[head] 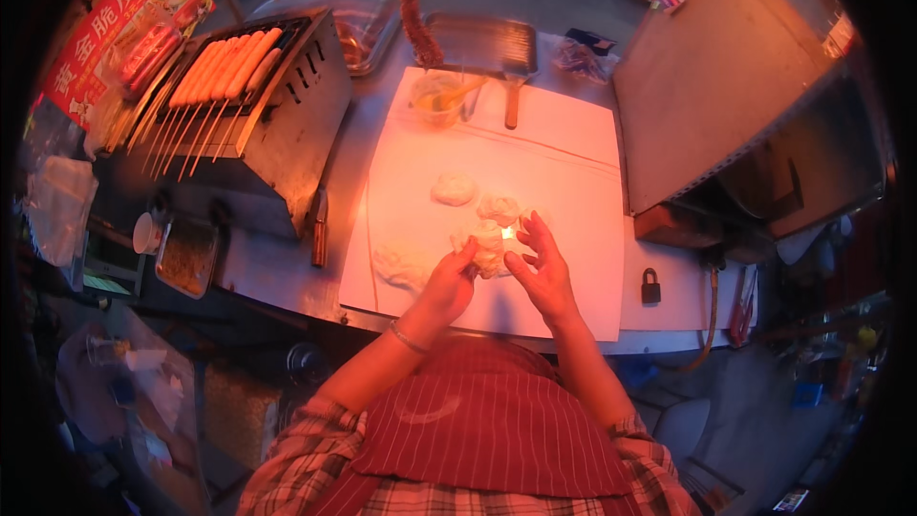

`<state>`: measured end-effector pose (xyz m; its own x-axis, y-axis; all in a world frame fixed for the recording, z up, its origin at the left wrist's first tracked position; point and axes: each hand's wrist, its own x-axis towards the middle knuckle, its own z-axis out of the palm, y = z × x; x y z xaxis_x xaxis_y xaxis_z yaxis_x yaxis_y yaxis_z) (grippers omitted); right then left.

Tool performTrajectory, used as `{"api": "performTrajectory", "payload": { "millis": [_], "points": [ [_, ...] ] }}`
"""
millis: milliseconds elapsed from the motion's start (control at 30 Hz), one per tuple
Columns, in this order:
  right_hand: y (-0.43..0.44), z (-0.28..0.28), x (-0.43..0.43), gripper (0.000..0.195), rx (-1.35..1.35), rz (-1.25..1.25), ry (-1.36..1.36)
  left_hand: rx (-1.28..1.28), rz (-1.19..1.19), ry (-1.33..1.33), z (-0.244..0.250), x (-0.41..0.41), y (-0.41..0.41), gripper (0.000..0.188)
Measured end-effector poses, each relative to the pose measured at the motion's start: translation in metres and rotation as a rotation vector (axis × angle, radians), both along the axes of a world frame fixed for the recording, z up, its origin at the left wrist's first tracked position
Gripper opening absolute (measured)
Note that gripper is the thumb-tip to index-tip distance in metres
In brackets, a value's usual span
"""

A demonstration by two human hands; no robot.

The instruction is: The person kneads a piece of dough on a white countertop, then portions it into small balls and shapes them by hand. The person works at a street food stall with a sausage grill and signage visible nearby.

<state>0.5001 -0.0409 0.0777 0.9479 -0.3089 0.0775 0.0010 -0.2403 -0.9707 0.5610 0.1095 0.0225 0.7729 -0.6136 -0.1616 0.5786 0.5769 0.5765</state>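
My left hand (453, 281) holds a folded piece of dough (488, 247) above a pale work board (573, 279). Beside it on the right, my right hand (542, 274) is raised with its fingers apart, and no object shows in it. Just beyond the held piece lies a coiled lump of dough (498, 208), with a rounder lump (454, 188) farther up and to the left. Another lump, partly hidden, is behind my right fingertips. A larger mass of dough (402, 266) rests near the board's front left corner.
A grill with skewered sausages (228, 66) stands at the left, a wooden-handled tool (319, 229) beside it. Behind are a bowl (438, 102) with a utensil, a scraper (512, 104) and a metal tray (476, 43). At right are a large metal appliance (716, 72) and a padlock (650, 288).
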Motion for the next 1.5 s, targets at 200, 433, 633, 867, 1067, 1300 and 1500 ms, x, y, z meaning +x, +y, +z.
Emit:
{"api": "performTrajectory", "payload": {
  "millis": [200,433,633,867,1067,1300,1500],
  "points": [
    [0.003,-0.004,0.000,0.045,0.475,0.014,0.249,0.678,0.023,-0.448,0.022,0.004,0.002,0.046],
    [0.012,0.016,-0.009,0.058,-0.442,0.166,-0.226,-0.102,-0.044,0.180,0.029,0.007,0.004,0.039],
    [0.018,-0.021,0.002,0.034,0.675,0.022,0.146,0.171,0.156,-0.061,0.031,-0.004,-0.011,0.027],
    [-0.002,-0.014,0.006,0.029,0.572,-0.126,0.194,0.280,0.265,-0.141,0.006,0.013,0.007,0.027],
    [0.036,-0.014,0.002,0.080,0.308,0.249,-0.048,0.098,0.031,0.078,0.015,0.003,-0.007,0.039],
    [0.012,-0.002,0.007,0.085,0.375,0.062,0.122,0.178,-0.024,-0.117,0.008,0.014,0.007,0.050],
    [0.015,-0.009,0.013,0.062,0.838,0.055,0.249,0.624,0.219,-0.679,0.029,0.018,-0.002,0.058]
  ]
}}
